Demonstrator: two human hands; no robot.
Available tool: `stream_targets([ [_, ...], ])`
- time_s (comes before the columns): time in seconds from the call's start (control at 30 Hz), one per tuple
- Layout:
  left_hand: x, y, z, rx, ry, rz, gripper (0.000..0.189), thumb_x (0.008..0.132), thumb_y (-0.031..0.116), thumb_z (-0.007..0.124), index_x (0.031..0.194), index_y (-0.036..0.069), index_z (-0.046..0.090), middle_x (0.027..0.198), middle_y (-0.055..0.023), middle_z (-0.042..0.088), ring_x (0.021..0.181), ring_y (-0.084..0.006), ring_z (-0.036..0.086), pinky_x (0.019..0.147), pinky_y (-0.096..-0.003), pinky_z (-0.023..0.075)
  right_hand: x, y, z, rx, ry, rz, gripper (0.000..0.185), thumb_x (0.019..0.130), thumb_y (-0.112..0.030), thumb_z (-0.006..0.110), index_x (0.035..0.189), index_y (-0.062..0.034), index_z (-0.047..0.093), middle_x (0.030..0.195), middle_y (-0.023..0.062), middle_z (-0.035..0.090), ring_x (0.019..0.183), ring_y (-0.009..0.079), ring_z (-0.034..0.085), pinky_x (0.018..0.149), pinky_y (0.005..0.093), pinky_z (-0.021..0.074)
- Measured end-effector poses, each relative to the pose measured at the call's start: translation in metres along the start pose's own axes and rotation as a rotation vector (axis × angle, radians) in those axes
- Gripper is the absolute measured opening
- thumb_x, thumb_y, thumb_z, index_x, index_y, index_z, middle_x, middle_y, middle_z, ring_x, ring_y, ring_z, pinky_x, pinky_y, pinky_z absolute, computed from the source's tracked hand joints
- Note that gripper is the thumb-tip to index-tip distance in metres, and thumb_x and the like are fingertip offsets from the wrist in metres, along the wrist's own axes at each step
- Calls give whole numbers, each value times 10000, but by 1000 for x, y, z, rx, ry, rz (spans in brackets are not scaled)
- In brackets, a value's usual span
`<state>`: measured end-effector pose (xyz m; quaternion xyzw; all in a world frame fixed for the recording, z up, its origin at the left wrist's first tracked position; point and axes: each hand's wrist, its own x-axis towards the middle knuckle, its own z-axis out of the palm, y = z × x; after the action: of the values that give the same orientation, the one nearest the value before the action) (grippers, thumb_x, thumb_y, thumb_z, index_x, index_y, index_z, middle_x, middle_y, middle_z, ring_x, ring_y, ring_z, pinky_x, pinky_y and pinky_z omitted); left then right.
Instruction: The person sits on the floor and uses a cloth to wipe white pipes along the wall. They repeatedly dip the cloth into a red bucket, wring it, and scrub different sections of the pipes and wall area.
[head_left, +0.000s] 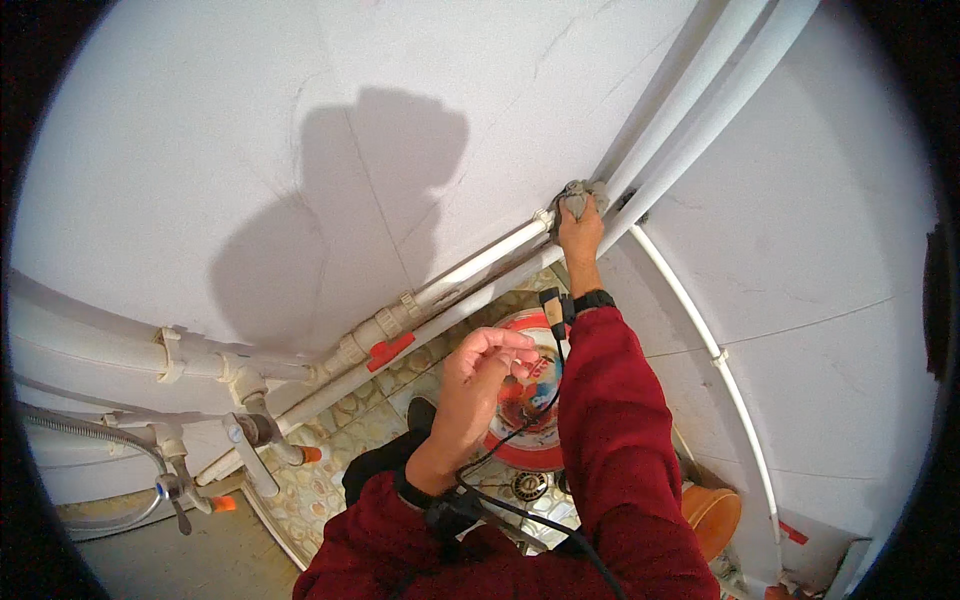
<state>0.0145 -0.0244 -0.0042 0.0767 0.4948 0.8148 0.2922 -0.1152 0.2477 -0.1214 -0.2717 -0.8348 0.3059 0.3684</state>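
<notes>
My right hand (581, 234) reaches forward to the wall corner and grips a crumpled, dirty grey rag (575, 199). The rag lies against the end of a white horizontal pipe (487, 259), beside two upright white pipes (679, 142). Part of the pipe joint is hidden behind the rag and fingers. Lower down, my left hand (476, 382) hovers in the air with its fingers loosely curled and apart; nothing shows in it. Beneath it is a round enamel-look basin (525, 450) with a red rim and a coloured pattern, partly covered by my arms.
A red valve handle (390, 351) projects from the horizontal pipework. Taps and a flexible metal hose (90, 427) are at the left. A black cable (525, 514) runs between my wrists. On the patterned floor are a round drain (529, 486) and, at right, an orange bucket (709, 517).
</notes>
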Motion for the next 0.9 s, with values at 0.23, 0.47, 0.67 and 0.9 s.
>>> stream_targets([
  [0.23,-6,-2,-3,-57,-52,-3,172,927,40,505,1064,-15,594,1014,-110,650,895,-151,615,788,-261,480,-83,-29,0,873,-116,379,426,877,-166,642,1257,-10,532,1066,168,635,898,232,614,795,368,510],
  [0.47,-11,-3,-14,12,2,85,184,948,58,464,1062,3,598,973,-78,657,887,-113,589,787,-255,468,-220,-67,-5,308,-384,-50,557,887,-167,607,1389,-31,406,1260,175,559,1035,286,585,874,367,480],
  [0.67,-15,1,-22,584,140,486,282,878,79,588,1158,48,584,1150,-132,597,1097,-243,554,930,-357,439,-159,-101,-65,298,-414,-288,649,909,-217,584,1462,-32,297,1376,161,480,1197,294,518,989,374,430],
  [0.9,-18,-20,-13,869,113,514,871,709,242,812,1425,50,355,1386,-194,438,1317,-342,390,1097,-430,307,-144,-129,-164,1416,-942,435,835,904,-562,539,1481,-29,254,1475,134,352,1314,266,414,1085,409,356],
])
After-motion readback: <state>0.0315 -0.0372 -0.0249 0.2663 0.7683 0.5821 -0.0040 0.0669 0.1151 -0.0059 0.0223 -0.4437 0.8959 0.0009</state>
